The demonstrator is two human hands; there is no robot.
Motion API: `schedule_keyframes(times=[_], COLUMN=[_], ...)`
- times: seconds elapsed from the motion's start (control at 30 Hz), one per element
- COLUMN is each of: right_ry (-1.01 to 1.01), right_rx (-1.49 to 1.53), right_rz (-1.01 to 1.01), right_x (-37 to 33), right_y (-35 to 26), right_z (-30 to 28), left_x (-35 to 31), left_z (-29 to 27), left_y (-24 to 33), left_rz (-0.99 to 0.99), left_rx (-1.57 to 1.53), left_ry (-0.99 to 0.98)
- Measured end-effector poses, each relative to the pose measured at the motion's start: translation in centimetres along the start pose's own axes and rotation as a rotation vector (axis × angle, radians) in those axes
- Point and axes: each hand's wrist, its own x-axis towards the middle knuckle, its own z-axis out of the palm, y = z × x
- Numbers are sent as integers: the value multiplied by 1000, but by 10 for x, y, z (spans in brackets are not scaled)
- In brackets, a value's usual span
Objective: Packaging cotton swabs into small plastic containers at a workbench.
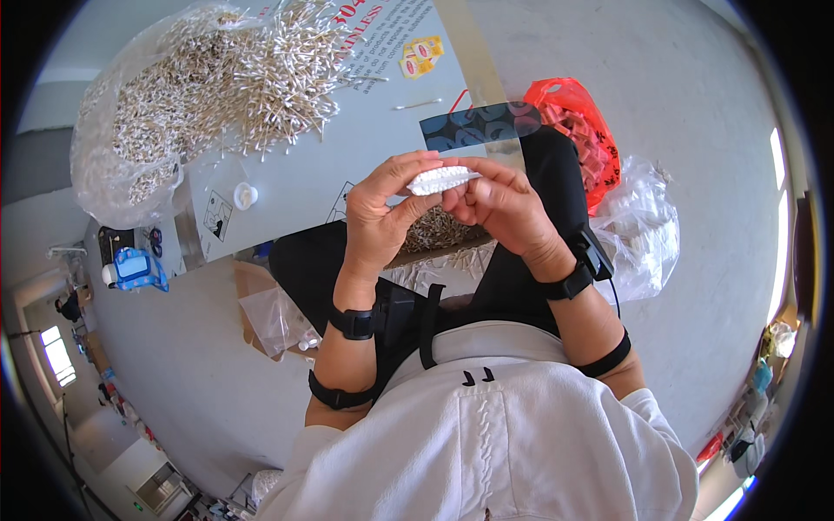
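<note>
Over my lap, both hands hold a tight bundle of cotton swabs, its packed white tips facing up. My left hand grips the bundle's left end between thumb and fingers. At the other end, my right hand pinches it with bent fingers; whether a wrapper surrounds it cannot be made out. Just below the hands, an open box of loose swabs sits between my legs, partly hidden by them. A large heap of loose cotton swabs spills from a clear plastic bag on the grey tabletop.
A small round white container, a single swab and yellow packets lie on the tabletop. Right of my knee stands a red bag of pink pieces, beside a clear plastic bag. A cardboard box is on the floor at left.
</note>
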Motion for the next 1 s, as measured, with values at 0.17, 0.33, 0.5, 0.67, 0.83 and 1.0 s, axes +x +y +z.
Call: schedule_keyframes(times=[0.17,0.33,0.5,0.67,0.83,1.0], right_ry=[64,168,149,106,87,96], right_rx=[-563,-774,-847,-662,-713,-740], right_rz=[-334,-499,-560,-525,-549,-566], right_x=[6,1,-1,2,2,1], right_y=[14,12,10,17,15,14], right_z=[-15,1,3,-2,-2,2], left_x=[-2,-1,7,9,8,9], left_z=[7,3,-1,0,2,3], left_y=[-6,4,16,22,21,21], left_rz=[-101,5,209,202,225,258], left_rx=[-275,-67,202,236,261,284], left_ry=[36,39,22,1,20,27])
